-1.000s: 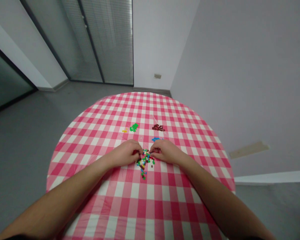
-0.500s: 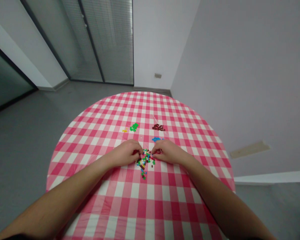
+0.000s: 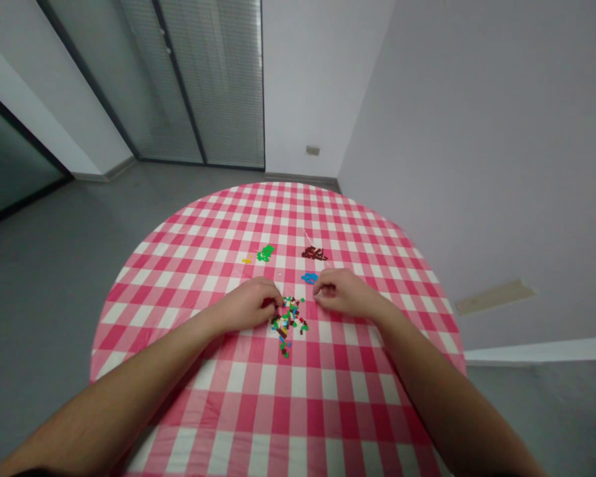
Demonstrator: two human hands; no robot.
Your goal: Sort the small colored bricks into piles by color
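A round table with a red-and-white checked cloth carries a mixed pile of tiny coloured bricks at its middle. My left hand rests curled at the pile's left edge, fingertips pinched among the bricks. My right hand is lifted a little to the pile's upper right, fingers pinched together beside a small blue heap. What the fingers hold is too small to see. Farther back lie a green heap, a yellow piece and a dark brown heap.
The table stands in a room corner with a plain wall on the right and a grey floor around it. Glass doors with blinds are at the back left. A wall socket sits low on the far wall.
My right hand has drawn away from the mixed pile, up and to the right, toward the blue heap. My left hand stays at the pile's left edge.
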